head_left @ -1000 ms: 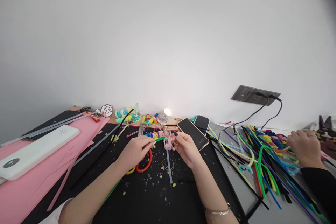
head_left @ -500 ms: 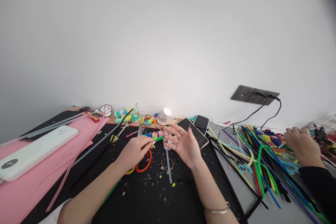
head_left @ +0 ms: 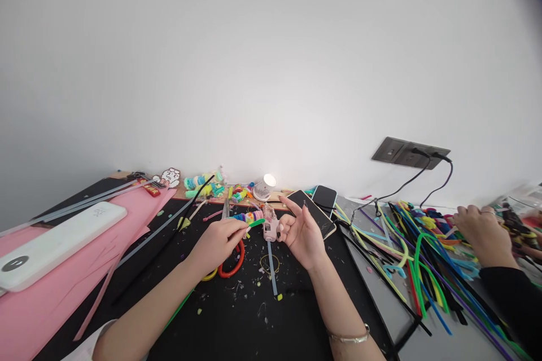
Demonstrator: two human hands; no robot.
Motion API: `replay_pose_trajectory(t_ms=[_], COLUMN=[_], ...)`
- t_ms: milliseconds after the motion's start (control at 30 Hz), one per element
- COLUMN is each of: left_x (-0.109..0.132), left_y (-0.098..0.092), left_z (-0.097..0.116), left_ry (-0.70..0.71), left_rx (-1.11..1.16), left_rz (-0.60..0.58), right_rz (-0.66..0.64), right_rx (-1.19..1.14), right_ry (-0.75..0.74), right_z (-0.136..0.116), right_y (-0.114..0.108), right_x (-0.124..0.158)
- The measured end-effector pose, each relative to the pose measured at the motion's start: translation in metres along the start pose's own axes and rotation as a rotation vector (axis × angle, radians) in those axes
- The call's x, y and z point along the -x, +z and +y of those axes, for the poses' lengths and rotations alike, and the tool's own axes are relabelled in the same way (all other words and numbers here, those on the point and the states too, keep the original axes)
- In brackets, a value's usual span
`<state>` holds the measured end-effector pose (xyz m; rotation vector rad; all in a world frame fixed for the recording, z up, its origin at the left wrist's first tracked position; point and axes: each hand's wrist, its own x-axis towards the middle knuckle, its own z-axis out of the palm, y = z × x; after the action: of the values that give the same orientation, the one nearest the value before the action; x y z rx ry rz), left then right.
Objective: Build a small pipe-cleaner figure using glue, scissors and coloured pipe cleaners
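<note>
Left grip (head_left: 220, 241) pinches a green strip (head_left: 257, 223); right grip (head_left: 304, 238) faces palm-up, fingers apart.

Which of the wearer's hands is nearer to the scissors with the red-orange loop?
Left. The left hand partly covers the scissors in this view; the right hand is farther off to their right, past the pink tool.

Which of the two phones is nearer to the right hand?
The cream-edged phone, partly hidden by the right hand; the blue-edged phone lies farther back.
</note>
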<state>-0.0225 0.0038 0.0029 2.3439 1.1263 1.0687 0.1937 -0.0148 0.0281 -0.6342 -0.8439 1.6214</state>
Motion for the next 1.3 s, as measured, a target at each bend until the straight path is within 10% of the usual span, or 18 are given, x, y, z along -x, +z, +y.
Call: replay_pose_trajectory(t_ms=[1300], left_x=[0.0002], left_y=[0.0], left_z=[-0.0011], left_ry=[-0.005], left_rx=[0.018], left_rz=[-0.014], right_rz=[0.025], right_rx=[0.021], right_ry=[-0.131], right_z=[0.005], right_y=[0.0025], right_x=[-0.0031])
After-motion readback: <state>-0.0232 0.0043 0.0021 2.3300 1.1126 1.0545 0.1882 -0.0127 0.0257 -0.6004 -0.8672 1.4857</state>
